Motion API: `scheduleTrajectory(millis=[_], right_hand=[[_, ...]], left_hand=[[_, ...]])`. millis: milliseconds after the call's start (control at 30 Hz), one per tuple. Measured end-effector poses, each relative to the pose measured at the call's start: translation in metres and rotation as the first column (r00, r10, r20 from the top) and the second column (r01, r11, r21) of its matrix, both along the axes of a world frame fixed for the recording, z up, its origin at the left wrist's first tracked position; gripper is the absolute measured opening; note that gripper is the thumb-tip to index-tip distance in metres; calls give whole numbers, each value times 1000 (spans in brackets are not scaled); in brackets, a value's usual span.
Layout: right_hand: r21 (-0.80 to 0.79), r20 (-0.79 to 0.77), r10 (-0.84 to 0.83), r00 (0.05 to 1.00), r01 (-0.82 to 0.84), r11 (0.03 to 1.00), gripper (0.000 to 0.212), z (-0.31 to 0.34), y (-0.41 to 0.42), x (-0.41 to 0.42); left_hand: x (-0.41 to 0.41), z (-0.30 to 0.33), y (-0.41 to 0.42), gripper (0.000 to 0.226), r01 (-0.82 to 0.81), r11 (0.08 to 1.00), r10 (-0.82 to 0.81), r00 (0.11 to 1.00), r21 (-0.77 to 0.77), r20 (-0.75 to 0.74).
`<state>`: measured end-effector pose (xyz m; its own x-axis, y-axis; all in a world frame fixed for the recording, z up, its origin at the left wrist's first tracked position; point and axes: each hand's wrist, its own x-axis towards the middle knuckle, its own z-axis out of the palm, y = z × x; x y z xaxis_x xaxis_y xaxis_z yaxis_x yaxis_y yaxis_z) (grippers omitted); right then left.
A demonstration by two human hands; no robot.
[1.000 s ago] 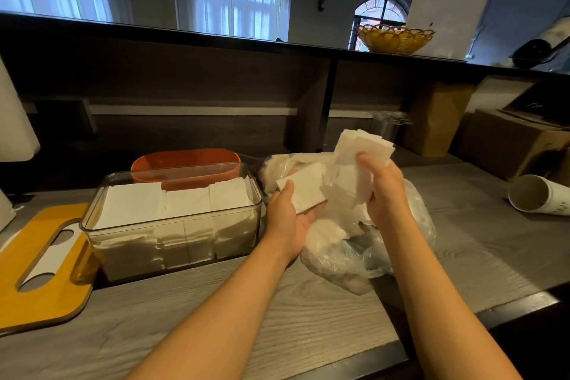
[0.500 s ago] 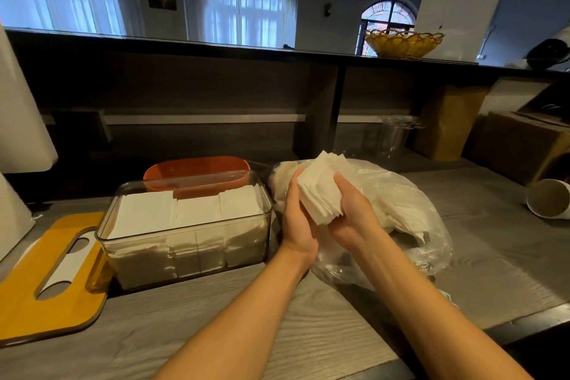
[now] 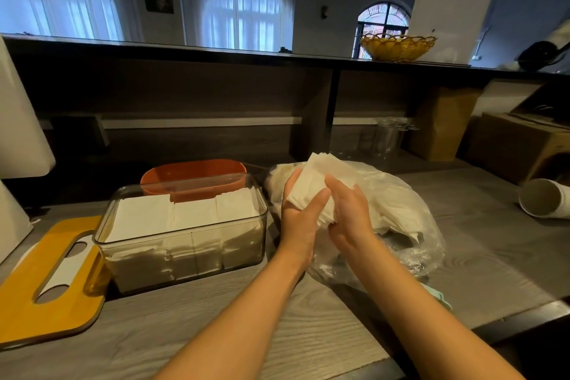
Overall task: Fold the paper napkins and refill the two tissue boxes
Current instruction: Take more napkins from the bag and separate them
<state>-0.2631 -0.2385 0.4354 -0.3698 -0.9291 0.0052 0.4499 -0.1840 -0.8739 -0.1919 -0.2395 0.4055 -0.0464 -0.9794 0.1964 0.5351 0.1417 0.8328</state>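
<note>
White folded paper napkins (image 3: 320,183) sit clasped between the left hand (image 3: 300,213) and right hand (image 3: 350,216), above a clear plastic bag (image 3: 407,225) beside the napkin-filled transparent tissue box (image 3: 185,234).

Arms: two bare forearms enter from the bottom edge; no sleeve shows on either up to that edge.
Left hand (image 3: 300,213): bare, no glove, no ring or band on the fingers that face the camera.
Right hand (image 3: 350,216): bare, no glove; its back and knuckles show, without ring or strap.
Wrists: both plain, with no watch, bracelet or cuff.
Nails: short as far as the thumb of the left hand shows; the others are too blurred to tell.
Marks: none plainly seen; the dim light may hide small ones.
</note>
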Motion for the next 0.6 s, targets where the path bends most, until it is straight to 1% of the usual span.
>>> scheduleTrajectory(millis=[67, 133, 200, 233, 300, 367, 433, 500, 600], right_hand=[[-35, -105, -12, 994, 8, 999, 44, 6, 4, -4], [-60, -215, -22, 976, 10, 998, 50, 16, 6, -15], [-74, -343, 6, 939, -33, 997, 45, 23, 8, -27], [-81, -400, 21, 916, -58, 995, 40, 25, 11, -32], [-95, -474, 16, 881, -69, 993, 35, 23, 21, -40], [-119, -484, -27, 874, -35, 992, 35, 16, 33, -43], [-146, -472, -80, 878, 12, 989, 35, 8, 49, -44], [-162, -463, -114, 879, 42, 986, 36, 1, 66, -44], [-151, -483, -78, 872, 4, 989, 41, -5, 94, -39]], left_hand=[[1, -2, -2, 50, -22, 1000, 22, 1000, -4, 13], [6, 1, 1, 44, -22, 999, 21, 999, 41, 29], [11, 2, 6, 44, -15, 998, 11, 997, 54, 73], [15, 2, 9, 44, -11, 1000, 8, 995, 29, 104], [21, 4, 18, 46, -11, 996, 29, 980, -93, 198], [24, 7, 29, 49, -11, 977, 68, 962, -212, 263], [25, 9, 39, 51, -19, 969, 93, 951, -245, 295], [27, 9, 49, 52, -12, 970, 88, 947, -241, 308], [40, 8, 64, 51, -20, 979, 81, 950, -201, 301]])
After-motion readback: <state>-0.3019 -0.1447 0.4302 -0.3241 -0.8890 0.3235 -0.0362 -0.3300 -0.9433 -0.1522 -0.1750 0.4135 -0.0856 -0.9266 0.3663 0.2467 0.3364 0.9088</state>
